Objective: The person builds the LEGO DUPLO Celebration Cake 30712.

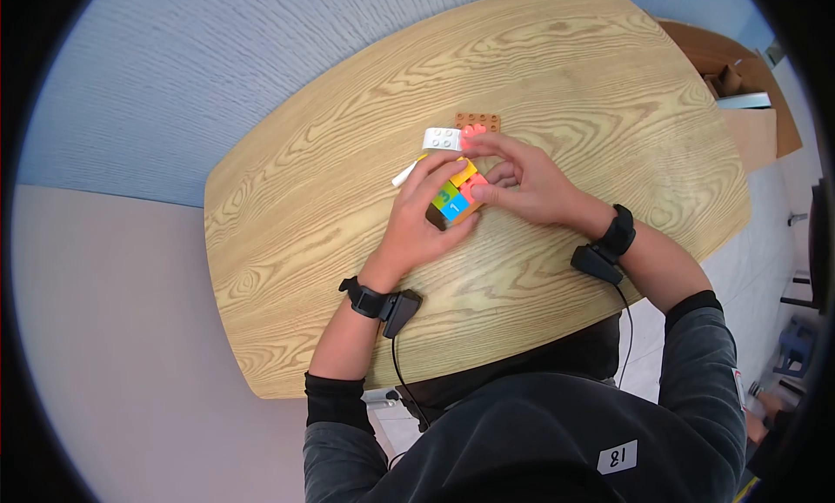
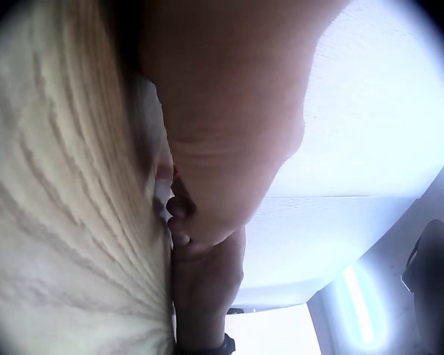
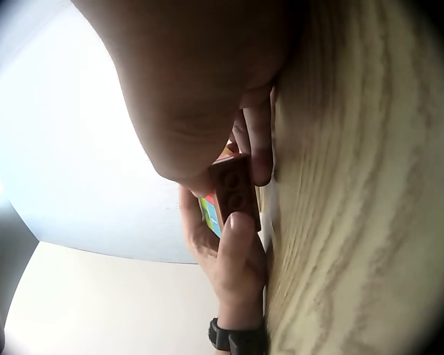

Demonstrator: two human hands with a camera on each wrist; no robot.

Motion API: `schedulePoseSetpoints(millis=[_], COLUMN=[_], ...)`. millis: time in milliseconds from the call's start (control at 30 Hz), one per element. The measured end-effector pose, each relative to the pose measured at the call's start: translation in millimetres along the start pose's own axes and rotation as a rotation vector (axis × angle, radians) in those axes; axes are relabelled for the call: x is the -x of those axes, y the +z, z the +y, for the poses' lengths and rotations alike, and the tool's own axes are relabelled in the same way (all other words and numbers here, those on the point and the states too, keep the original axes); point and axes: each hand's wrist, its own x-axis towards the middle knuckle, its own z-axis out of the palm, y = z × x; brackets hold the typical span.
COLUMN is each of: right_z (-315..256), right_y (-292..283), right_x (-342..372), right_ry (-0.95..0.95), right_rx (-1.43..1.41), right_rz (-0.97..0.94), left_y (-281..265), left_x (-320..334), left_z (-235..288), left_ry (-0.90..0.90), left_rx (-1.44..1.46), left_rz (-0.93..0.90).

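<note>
My left hand (image 1: 419,217) grips a cluster of toy building bricks, its thumb low on the near side and its fingers over the far side. On the cluster's upper face are a green brick marked 3 (image 1: 444,195), a blue brick marked 1 (image 1: 454,208), a yellow brick (image 1: 464,172) and a coral-red brick (image 1: 470,190). A brown studded brick (image 3: 235,185) forms its side, where the left thumb presses in the right wrist view. My right hand (image 1: 537,188) holds the cluster's right end, thumb at the coral-red brick. Fingers cover parts of the cluster.
Just beyond the hands lie a white studded brick (image 1: 442,138), a pink piece (image 1: 472,131) and a brown studded plate (image 1: 484,118). A white piece (image 1: 404,174) sticks out left of the left fingers. All are on a wooden table (image 1: 330,242). A cardboard box (image 1: 739,129) stands beyond its right edge.
</note>
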Motion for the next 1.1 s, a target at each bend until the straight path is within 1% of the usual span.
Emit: schedulePoseSetpoints(millis=[67,133,233,300,400,533,600,633,700,767,833,900,967,1033,1100], right_z=[0.8,0.3,2.7,2.3,-0.2,-1.9,-0.7,-0.1,0.7,3.2,8.2,7.3,6.3,6.5,8.3], right_y=[-0.7,-1.9,-3.4,-3.2,-1.8,-1.8,-2.3,-2.6,-4.2,-4.0,-2.0,-2.1,-2.8,-4.6,-5.1], right_x=[-0.7,-1.2,-1.5,-1.7,-1.7,-0.9,-1.1,-1.3,-1.2,-0.9,-0.7,-1.2,-1.6,-1.8,-1.4], right_ry=[0.000,0.049,0.049,0.030,0.012,0.022,0.030,0.038,0.023,0.007,-0.099,-0.088,-0.075,-0.075,-0.066], right_rx=[0.018,0.010,0.043,0.045,0.036,0.046,0.045,0.044,0.046,0.049,0.050,0.046,0.041,0.116,0.138], right_rz=[-0.005,-0.057,-0.070,-0.069,-0.063,-0.058,-0.052,-0.046,-0.075,-0.103,-0.095,-0.098,-0.100,-0.116,-0.107], left_y=[0.4,0.4,0.8,2.0,2.3,2.3,3.6,2.7,0.1,1.7,2.3,2.2,2.0,0.8,-0.8], left_x=[-0.3,-0.1,1.8,2.3,2.6,1.8,1.1,0.2,-2.5,-0.3,0.9,1.7,2.1,-0.7,-4.1], left_z=[0.4,0.1,-1.7,-2.2,0.3,-0.1,1.1,0.8,-1.0,-5.5,-7.9,-9.3,-9.6,-6.1,-2.0], left_ry=[-0.004,-0.007,0.013,-0.063,-0.101,-0.080,-0.136,-0.136,-0.106,-0.099,-0.093,-0.143,-0.146,-0.148,-0.056], left_rx=[0.007,0.013,-0.058,0.001,0.023,0.025,0.117,0.117,0.006,0.013,0.020,0.094,0.075,0.057,-0.043], left_rz=[0.007,0.015,0.028,0.057,0.058,0.054,0.080,0.080,-0.019,-0.002,0.014,-0.010,-0.012,-0.014,-0.001])
